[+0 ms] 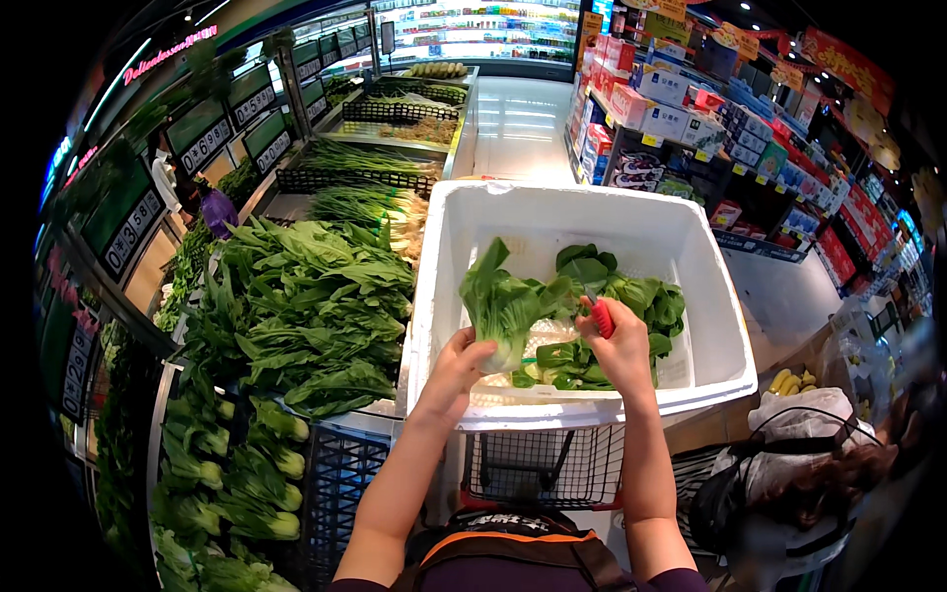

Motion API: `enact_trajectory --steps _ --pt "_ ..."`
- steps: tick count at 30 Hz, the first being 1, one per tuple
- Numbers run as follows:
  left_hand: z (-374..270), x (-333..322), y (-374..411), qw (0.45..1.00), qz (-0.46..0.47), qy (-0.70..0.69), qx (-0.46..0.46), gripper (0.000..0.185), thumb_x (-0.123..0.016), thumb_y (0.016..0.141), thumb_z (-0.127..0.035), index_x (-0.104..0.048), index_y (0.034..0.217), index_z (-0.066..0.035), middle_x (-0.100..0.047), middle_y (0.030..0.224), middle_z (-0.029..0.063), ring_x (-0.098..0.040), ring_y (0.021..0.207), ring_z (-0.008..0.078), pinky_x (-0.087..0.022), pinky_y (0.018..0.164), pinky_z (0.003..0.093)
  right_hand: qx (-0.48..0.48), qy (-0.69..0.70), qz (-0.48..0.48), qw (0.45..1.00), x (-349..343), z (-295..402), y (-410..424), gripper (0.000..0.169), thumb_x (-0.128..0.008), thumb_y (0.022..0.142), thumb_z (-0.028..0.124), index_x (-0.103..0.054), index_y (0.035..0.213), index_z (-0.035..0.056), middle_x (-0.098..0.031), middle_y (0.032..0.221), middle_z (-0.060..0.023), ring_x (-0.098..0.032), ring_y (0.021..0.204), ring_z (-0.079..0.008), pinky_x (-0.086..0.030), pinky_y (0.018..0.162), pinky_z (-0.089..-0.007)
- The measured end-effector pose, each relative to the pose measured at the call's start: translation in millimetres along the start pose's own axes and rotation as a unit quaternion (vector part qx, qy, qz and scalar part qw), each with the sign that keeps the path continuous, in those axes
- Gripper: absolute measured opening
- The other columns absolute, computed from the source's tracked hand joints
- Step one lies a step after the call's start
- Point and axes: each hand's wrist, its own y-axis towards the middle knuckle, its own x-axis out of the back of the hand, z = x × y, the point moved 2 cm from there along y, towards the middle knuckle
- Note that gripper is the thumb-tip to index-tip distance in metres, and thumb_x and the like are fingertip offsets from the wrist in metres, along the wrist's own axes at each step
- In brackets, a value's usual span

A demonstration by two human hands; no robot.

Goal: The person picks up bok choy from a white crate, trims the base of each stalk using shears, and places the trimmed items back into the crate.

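My left hand (453, 371) grips a head of bok choy (503, 303) by its pale base, leaves pointing up and away from me. In my right hand (615, 342) is a small knife with a red handle (601, 318), its blade angled up over the greens. Both hands are over a large white foam box (712, 318). Inside it, more bok choy (651, 300) lies at the right and near side, in what looks like a white plastic basket (692, 325). My right fingers hide part of the knife handle.
A wire shopping cart (544, 466) stands below the box. Leafy lettuce (318, 311) and rows of bok choy (251, 473) fill the stand at left, beside a dark plastic crate (344, 481). At right are stocked shelves (666, 133) and a person with a black bag (714, 503).
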Motion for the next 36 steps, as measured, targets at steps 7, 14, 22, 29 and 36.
enact_trajectory --steps 7,14,22,29,36 --pt "-3 4 2 0.980 0.060 -0.180 0.051 0.047 -0.055 0.093 -0.027 -0.048 0.129 0.003 -0.058 0.123 0.0203 -0.061 0.110 0.0317 -0.054 0.092 0.0415 -0.120 -0.053 0.041 0.990 0 -1 -17 0.021 -0.074 0.082 0.017 -0.066 0.093 0.0001 -0.062 0.074 -0.0109 -0.059 0.064 -0.0174 -0.047 0.061 -0.0296" --pt "-1 6 3 0.980 0.047 -0.188 0.043 0.050 -0.057 0.096 -0.036 -0.050 0.128 0.003 -0.059 0.120 0.0228 -0.061 0.110 0.0352 -0.056 0.090 0.0407 -0.038 -0.012 -0.042 0.998 -12 -10 -28 0.021 -0.070 0.085 0.017 -0.065 0.097 0.0013 -0.065 0.087 -0.0143 -0.063 0.076 -0.0308 -0.048 0.069 -0.0377" --pt "-3 7 4 0.971 0.040 -0.220 0.081 0.051 -0.058 0.095 -0.038 -0.053 0.125 0.002 -0.062 0.115 0.0191 -0.062 0.109 0.0348 -0.056 0.089 0.0422 -0.057 0.009 0.001 0.998 -13 -12 -33 0.022 -0.068 0.086 0.021 -0.061 0.096 0.0026 -0.063 0.087 -0.0159 -0.060 0.077 -0.0378 -0.046 0.067 -0.0423" --pt "2 13 8 0.966 0.042 -0.232 0.107 0.051 -0.062 0.091 -0.046 -0.057 0.123 -0.006 -0.064 0.109 0.0124 -0.063 0.098 0.0274 -0.053 0.072 0.0349 -0.069 0.001 0.011 0.998 -10 -8 -33 0.020 -0.068 0.086 0.020 -0.062 0.094 0.0027 -0.061 0.079 -0.0162 -0.058 0.070 -0.0343 -0.045 0.063 -0.0406" --pt "0 11 11 0.965 -0.024 -0.226 0.133 0.051 -0.070 0.085 -0.050 -0.057 0.118 -0.014 -0.062 0.102 0.0080 -0.060 0.091 0.0240 -0.047 0.066 0.0319 -0.057 0.004 0.008 0.998 -11 -9 -33 0.020 -0.068 0.087 0.018 -0.063 0.094 0.0002 -0.058 0.070 -0.0148 -0.053 0.059 -0.0250 -0.043 0.058 -0.0345"
